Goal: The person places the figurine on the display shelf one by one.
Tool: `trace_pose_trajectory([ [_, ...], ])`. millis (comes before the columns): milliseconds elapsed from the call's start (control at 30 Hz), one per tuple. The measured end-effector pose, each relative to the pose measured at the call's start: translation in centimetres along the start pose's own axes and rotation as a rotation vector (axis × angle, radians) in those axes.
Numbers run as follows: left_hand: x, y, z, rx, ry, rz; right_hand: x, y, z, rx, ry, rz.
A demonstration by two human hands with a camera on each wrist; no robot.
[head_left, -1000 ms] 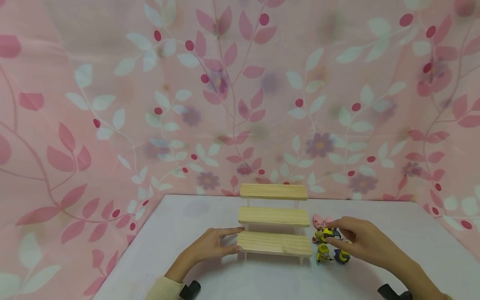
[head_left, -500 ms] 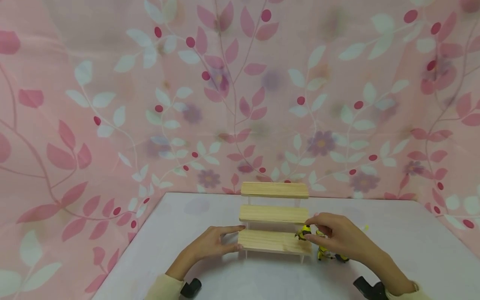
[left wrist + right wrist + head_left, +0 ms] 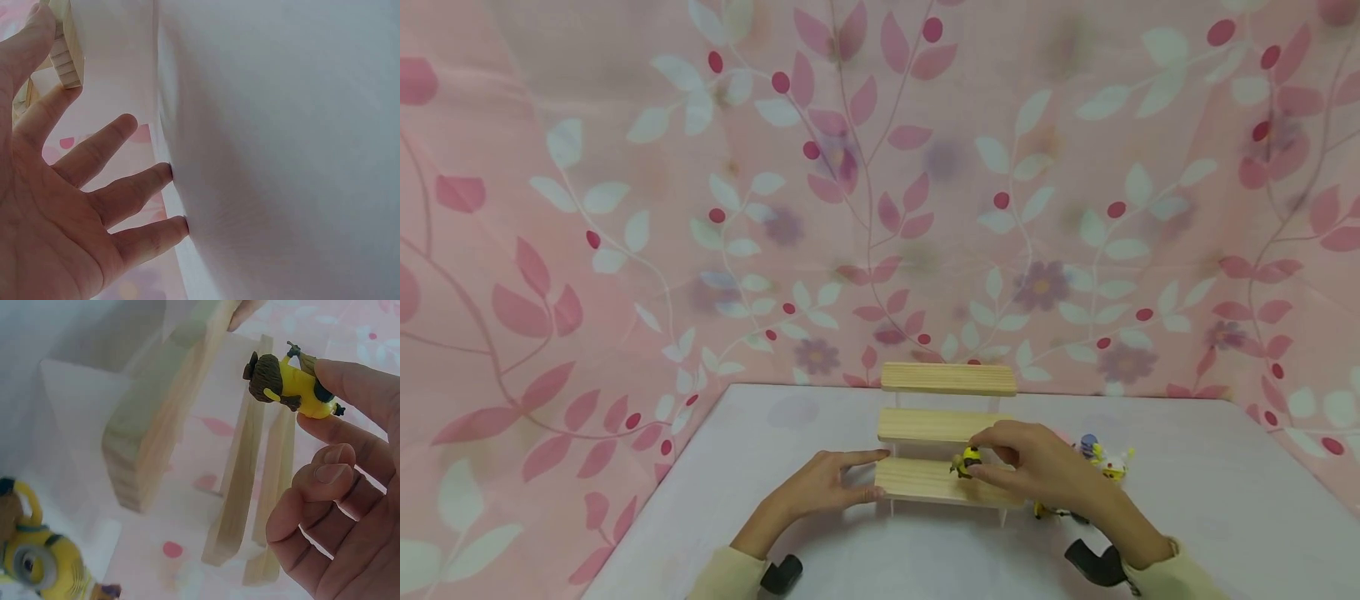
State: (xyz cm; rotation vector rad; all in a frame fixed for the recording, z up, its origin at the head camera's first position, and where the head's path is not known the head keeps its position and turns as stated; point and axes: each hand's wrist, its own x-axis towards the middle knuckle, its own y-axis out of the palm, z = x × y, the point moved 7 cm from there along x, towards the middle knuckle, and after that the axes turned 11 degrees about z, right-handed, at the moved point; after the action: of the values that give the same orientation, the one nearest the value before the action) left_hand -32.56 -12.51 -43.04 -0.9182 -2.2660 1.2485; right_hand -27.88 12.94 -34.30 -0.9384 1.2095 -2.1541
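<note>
A three-tier wooden display stand (image 3: pixel 917 480) has pale planks on clear supports. My left hand (image 3: pixel 830 485) steadies the left end of its lowest plank, thumb and forefinger on opposite edges. In the left wrist view that plank end (image 3: pixel 67 57) sits between the two fingertips, while the other fingers spread out. Thumb and forefinger of my right hand (image 3: pixel 1048 462) pinch a small yellow minion figurine (image 3: pixel 299 390) with brown hair. It is tipped sideways in the right wrist view. In the head view it overlaps the lowest plank, right of its middle.
Several other small figurines stand right of the display stand, partly behind my right hand, among them a yellow-and-white one (image 3: pixel 1114 468) and a blue-topped one (image 3: pixel 1089 447). A goggled minion (image 3: pixel 49 562) shows at lower left in the right wrist view. A pink floral backdrop (image 3: pixel 880 208) rises behind the white table (image 3: pixel 820 567).
My right hand took the minion figurine from the group at the right and carried it left over the lowest plank. My left hand has stayed at the plank's end.
</note>
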Motion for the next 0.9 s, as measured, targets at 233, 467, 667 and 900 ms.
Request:
trace_pose_trajectory([
  [233, 0.1, -0.1, 0.1, -0.006, -0.017, 0.008, 1.6, 0.7, 0.6, 0.001, -0.018, -0.006],
  [467, 0.0, 0.1, 0.1, -0.004, -0.038, 0.014, 2.8, 1.8, 0.7, 0.033, -0.01, -0.001],
  [667, 0.0, 0.2, 0.1, -0.006, -0.041, 0.019, 3.9, 2.8, 0.9, 0.056, 0.059, 0.045],
  [900, 0.1, 0.2, 0.2, -0.025, -0.042, 0.024, 5.3, 3.5, 1.7, 0.016, 0.05, 0.045],
])
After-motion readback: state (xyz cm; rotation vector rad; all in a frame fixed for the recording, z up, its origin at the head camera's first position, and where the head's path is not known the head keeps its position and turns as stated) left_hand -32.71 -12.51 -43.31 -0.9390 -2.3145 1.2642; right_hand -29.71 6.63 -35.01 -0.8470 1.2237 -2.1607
